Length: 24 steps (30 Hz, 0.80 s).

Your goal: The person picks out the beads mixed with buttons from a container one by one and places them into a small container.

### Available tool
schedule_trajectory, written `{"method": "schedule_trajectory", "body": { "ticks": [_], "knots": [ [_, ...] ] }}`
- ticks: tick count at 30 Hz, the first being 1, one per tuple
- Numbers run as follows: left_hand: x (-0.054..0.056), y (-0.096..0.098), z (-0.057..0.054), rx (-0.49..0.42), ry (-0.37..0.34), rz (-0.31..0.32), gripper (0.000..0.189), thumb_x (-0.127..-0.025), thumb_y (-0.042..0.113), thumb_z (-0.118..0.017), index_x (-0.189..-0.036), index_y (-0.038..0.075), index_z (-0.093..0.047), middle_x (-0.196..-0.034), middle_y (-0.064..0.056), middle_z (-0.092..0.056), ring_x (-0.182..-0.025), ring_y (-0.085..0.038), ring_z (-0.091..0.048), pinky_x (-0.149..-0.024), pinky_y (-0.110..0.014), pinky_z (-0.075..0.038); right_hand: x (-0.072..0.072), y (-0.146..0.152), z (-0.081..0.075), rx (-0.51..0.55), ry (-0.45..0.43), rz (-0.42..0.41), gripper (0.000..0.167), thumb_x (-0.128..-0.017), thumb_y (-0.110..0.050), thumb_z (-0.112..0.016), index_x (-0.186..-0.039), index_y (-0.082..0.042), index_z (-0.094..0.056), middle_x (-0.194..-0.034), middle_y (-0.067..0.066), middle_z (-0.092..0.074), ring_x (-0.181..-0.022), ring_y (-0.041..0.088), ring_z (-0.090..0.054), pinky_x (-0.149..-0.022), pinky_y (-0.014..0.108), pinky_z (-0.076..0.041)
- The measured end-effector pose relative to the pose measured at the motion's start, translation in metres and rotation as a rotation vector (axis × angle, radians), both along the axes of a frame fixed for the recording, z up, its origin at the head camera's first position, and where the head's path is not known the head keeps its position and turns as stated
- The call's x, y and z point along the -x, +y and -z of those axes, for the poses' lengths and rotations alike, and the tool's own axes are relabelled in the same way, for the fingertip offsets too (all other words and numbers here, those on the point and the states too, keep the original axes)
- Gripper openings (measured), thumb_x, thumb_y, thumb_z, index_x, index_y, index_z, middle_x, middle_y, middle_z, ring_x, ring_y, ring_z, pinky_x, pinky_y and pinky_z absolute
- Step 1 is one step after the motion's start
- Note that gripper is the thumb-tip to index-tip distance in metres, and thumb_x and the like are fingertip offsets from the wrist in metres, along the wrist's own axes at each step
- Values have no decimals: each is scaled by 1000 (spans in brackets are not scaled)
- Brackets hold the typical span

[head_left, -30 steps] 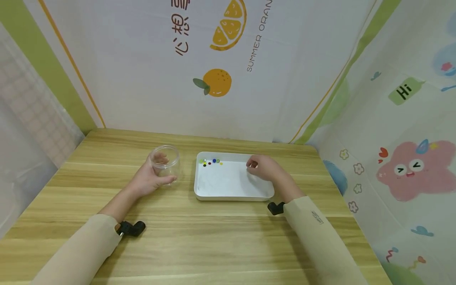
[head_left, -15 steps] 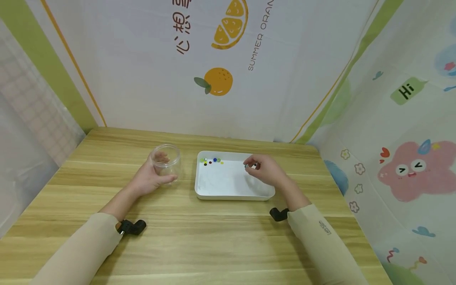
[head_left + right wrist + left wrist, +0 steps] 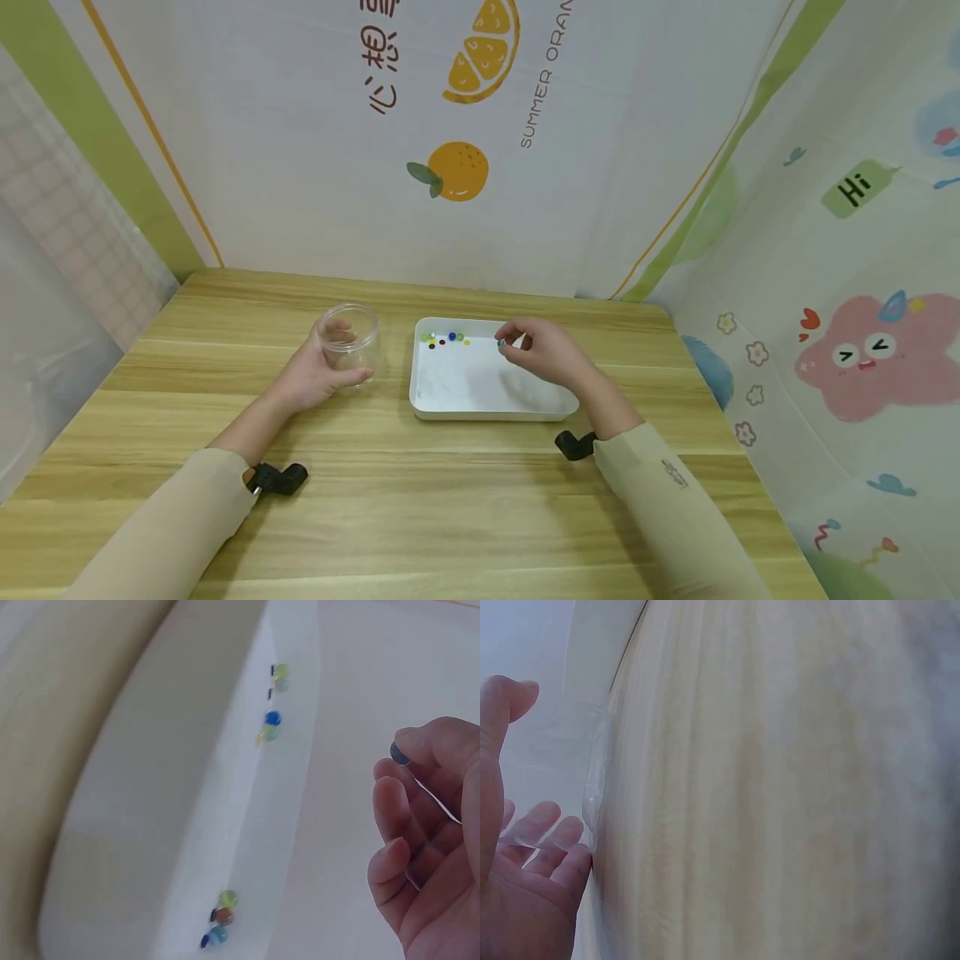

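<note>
My left hand (image 3: 311,375) grips a clear, open-topped plastic jar (image 3: 372,348) standing on the table, left of a shallow white tray (image 3: 468,387). The left wrist view shows the fingers and thumb spread around its transparent wall. Over the tray, my right hand (image 3: 546,354) pinches a dark blue marble (image 3: 399,754) between thumb and index finger. Inside the tray, a blue marble (image 3: 452,337) lies among several small marbles and flat coloured pieces at the far left. The right wrist view shows a second cluster with a reddish-brown marble (image 3: 223,916); my right hand hides it in the head view.
The wood-grain table (image 3: 420,508) spreads under both forearms. Behind it hangs a white curtain printed with an orange (image 3: 457,172); patterned cloth also covers the right side. A black wrist camera (image 3: 281,479) sits on my left wrist, another (image 3: 576,446) on my right.
My right hand has lifted the dark blue marble from the tray's right part and moved left with it. My left hand and the jar have stayed in place.
</note>
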State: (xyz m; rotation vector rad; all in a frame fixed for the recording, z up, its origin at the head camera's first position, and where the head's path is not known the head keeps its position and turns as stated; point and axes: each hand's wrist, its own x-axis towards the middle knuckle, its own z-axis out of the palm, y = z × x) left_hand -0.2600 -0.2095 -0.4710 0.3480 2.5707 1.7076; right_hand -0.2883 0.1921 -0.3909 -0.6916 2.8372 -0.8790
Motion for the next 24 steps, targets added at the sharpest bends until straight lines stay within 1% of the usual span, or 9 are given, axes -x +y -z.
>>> {"method": "schedule_trajectory", "body": {
  "ticks": [4,9,15,19,22,24],
  "knots": [
    [0,1,0,1,5,-1,94,-91,12,-90,-158,-2,-26,-157,-34,-46,-147,-56,-50,-124,-67,-39,3,-12,-9,-16,10,-22,20,-107,-28,-70,-124,-19,-78,-116,0,-77,-92,23,-62,-76,35,-53],
    [0,1,-1,-2,10,-2,93,-91,11,-90,-157,-3,-26,-156,-35,-47,-146,-56,-50,-125,-67,-38,7,-30,-20,-16,33,-63,21,-108,-27,-69,-125,-18,-78,-117,0,-77,-95,25,-65,-78,36,-54],
    [-1,1,-1,12,8,4,94,-92,12,-90,-159,-3,-25,-157,-35,-46,-147,-57,-50,-124,-68,-38,13,-58,-31,-24,65,-109,21,-107,-28,-70,-125,-19,-77,-118,-1,-78,-95,20,-65,-81,34,-55],
    [0,0,1,5,8,8,93,-92,11,-89,-158,-2,-25,-157,-35,-46,-146,-56,-50,-125,-67,-37,17,-82,-37,1,53,-149,21,-106,-26,-70,-125,-18,-77,-117,-1,-78,-92,19,-66,-80,32,-55],
    [1,1,2,-7,8,11,93,-92,10,-90,-157,-1,-25,-156,-34,-46,-146,-56,-50,-125,-67,-37,16,-102,-43,22,35,-194,22,-106,-23,-69,-126,-15,-76,-116,1,-78,-85,20,-70,-77,29,-57],
    [1,2,2,-7,8,15,92,-92,11,-89,-157,0,-25,-156,-34,-45,-146,-55,-50,-124,-67,-37,15,-115,-46,20,41,-217,23,-106,-23,-69,-126,-14,-76,-116,1,-78,-82,19,-70,-76,27,-56]
  ]
}}
